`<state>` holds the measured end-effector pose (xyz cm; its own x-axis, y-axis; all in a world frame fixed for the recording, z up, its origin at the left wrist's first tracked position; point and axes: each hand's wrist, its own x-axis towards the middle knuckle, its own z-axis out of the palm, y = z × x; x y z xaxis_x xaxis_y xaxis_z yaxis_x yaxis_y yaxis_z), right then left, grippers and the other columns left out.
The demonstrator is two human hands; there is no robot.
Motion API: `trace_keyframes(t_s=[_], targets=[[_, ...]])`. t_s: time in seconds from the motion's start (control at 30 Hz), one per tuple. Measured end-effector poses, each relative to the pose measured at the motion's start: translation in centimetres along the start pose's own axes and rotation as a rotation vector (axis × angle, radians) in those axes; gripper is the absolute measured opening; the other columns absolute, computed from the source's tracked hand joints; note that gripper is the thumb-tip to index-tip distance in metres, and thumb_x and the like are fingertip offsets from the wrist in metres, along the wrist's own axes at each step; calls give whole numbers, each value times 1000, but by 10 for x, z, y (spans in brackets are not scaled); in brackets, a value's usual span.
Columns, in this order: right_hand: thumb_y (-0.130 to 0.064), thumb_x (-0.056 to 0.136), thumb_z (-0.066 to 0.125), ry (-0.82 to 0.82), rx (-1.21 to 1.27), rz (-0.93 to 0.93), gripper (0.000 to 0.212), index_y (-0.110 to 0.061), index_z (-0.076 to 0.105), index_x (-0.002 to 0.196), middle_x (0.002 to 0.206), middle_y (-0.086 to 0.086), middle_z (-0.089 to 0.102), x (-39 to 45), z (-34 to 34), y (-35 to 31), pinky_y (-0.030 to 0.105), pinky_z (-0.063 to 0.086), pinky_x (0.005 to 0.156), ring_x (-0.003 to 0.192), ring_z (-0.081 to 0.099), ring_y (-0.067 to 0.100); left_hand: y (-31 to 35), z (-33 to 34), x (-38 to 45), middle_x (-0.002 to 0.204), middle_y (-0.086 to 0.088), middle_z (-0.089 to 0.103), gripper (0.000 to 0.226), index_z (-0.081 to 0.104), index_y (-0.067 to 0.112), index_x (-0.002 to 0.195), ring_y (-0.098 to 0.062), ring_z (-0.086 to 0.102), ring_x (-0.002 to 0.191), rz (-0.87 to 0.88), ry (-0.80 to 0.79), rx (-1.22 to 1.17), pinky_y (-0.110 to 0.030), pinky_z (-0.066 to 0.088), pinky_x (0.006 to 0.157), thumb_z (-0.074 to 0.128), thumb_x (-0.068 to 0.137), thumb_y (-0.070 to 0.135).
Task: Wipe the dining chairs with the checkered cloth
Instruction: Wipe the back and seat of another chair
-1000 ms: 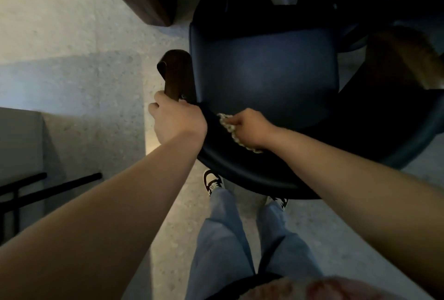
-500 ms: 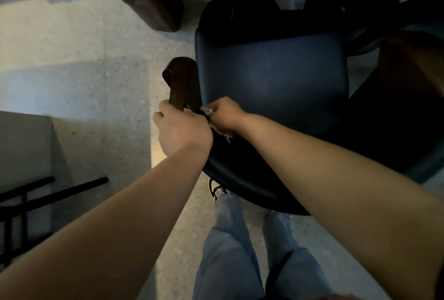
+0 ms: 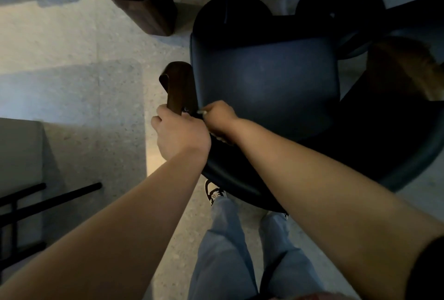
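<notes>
Head view looks straight down on a dining chair [image 3: 266, 83] with a dark blue padded seat and a curved back rim running under both forearms. The left hand [image 3: 181, 135] grips the brown wooden armrest [image 3: 179, 88] at the chair's left side, fingers curled round its near end. The right hand [image 3: 219, 119] sits just beside the left one, knuckles nearly touching it, at the corner where the seat meets the armrest. Its fingers are closed on the checkered cloth [image 3: 201, 112], most of which is hidden inside the fist; only a small pale edge pokes out at the fingertips and a dim strip shows below the wrist, against the dark upholstery. The cloth is pressed against the seat's left rear edge, between the hand and the chair.

Both hands are therefore close together, each clamped on something different. Below the chair rim, 2 legs in light blue jeans [image 3: 228, 247] stand on the speckled grey floor [image 3: 84, 59], with a black and white shoe [image 3: 213, 191] showing by the left leg. A brown wooden leg or post [image 3: 144, 2] stands beyond the chair to the upper left, and black metal bars [image 3: 48, 198] lie at the left edge.
</notes>
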<state>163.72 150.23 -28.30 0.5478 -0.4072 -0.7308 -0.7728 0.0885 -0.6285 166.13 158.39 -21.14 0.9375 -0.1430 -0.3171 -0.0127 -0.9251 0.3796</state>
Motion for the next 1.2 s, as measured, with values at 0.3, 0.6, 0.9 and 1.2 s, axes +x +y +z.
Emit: trace_keyframes(t_s=[0.3,0.6,0.9,1.2], targets=[[-22,90,54,61,-65,172,31,-10,68,66,51,2,60,-52,-26,27,19,39,39,39,52,16,3,-4,-4,125,-11,46,31,43,11,126,-35,55,104,15,-9,12,-36,34,75,45,98,22],[-7,81,52,4,-262,-10,26,-13,71,98,51,-1,60,-114,-37,33,20,44,35,29,52,8,1,-2,-3,126,-12,45,32,42,11,126,-37,54,104,17,-16,11,-37,33,76,45,97,23],[-6,83,50,96,-425,59,22,-7,72,81,86,14,73,-117,-81,41,25,52,60,74,70,26,1,-1,-1,126,-14,45,32,44,9,126,-40,53,106,4,-8,16,-38,33,77,44,97,22],[-4,80,55,89,-420,-123,36,-17,69,111,101,15,65,-139,-26,23,31,55,74,87,64,31,1,-1,-1,129,-14,45,33,44,10,127,-38,51,110,-1,7,18,-36,29,77,45,96,20]])
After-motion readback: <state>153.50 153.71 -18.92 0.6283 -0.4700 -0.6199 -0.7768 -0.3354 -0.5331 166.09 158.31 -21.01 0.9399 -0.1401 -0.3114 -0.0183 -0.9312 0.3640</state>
